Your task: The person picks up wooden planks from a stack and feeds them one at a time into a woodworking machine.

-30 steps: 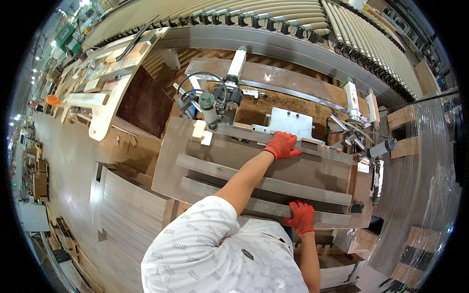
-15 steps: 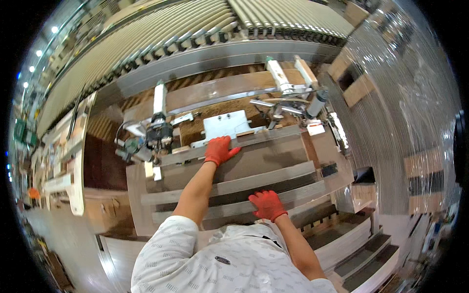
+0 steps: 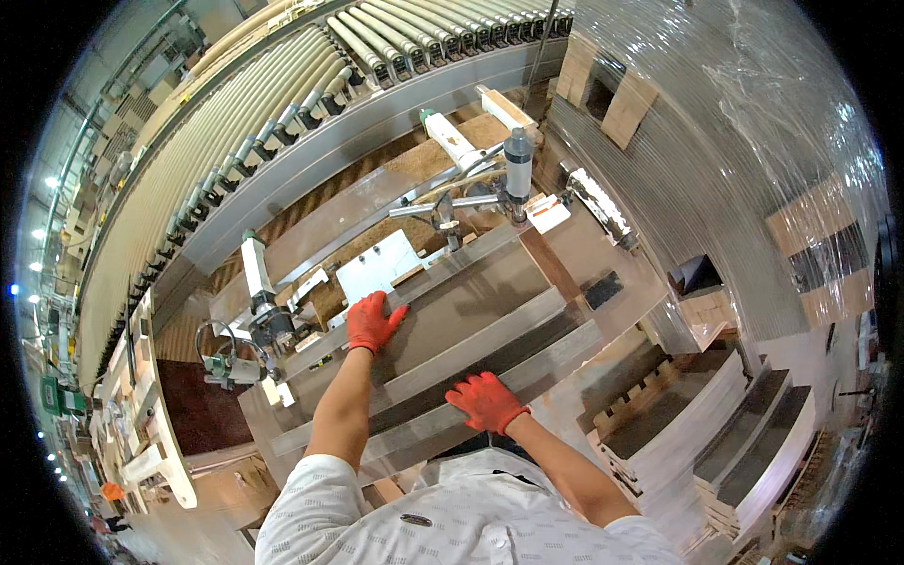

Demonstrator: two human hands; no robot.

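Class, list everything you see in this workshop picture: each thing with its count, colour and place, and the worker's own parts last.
Metal rails: several, grey, lying across the workbench under the hands.
White plate: one, just beyond the left hand.
Clamp posts: two or more, grey, at the bench's far edge.
Roller conveyor: one, pale, top left.
Wrapped stack: one, clear film, upper right.
Stacked boards: several piles, grey-white, lower right.
Left hand: red glove, flat on a rail.
Right hand: red glove, on a nearer rail.
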